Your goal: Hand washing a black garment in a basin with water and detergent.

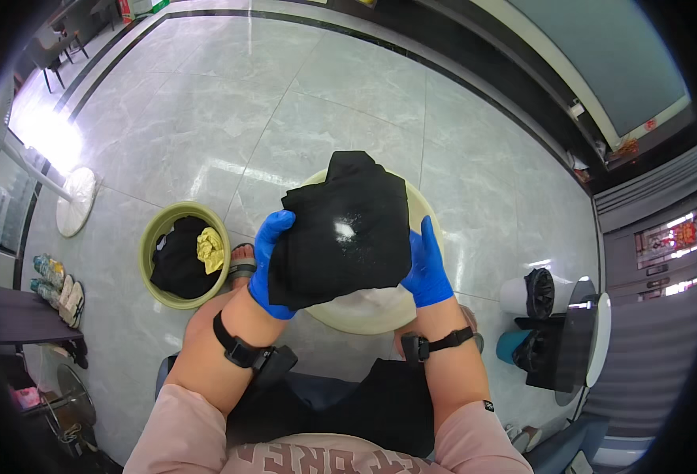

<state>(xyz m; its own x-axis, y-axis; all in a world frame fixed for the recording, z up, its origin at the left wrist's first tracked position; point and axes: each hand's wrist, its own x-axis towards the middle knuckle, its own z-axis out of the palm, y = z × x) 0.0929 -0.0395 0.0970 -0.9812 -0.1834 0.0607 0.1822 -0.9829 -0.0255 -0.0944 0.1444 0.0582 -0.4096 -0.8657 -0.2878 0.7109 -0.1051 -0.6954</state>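
Observation:
A folded black cloth garment (348, 249) is held up between my two blue-gloved hands. A small heap of white powder (344, 231) lies on its upper face, with specks scattered around it. My left hand (272, 263) grips the left edge, thumb on top. On the opposite side my right hand (428, 266) supports the right edge, its thumb raised and its fingers hidden by the fabric. Beneath the garment stands a large pale-yellow basin (428, 216), mostly covered from view; something whitish shows inside at its lower part.
A smaller yellow-green basin (145, 260) to the left holds dark cloth (182, 260) and crumpled yellow cloth (210, 250). Beyond it are a white round stand base (76, 201) and several shoes (71, 299). At right stand lined bins (511, 346) and a small round-topped table (598, 340).

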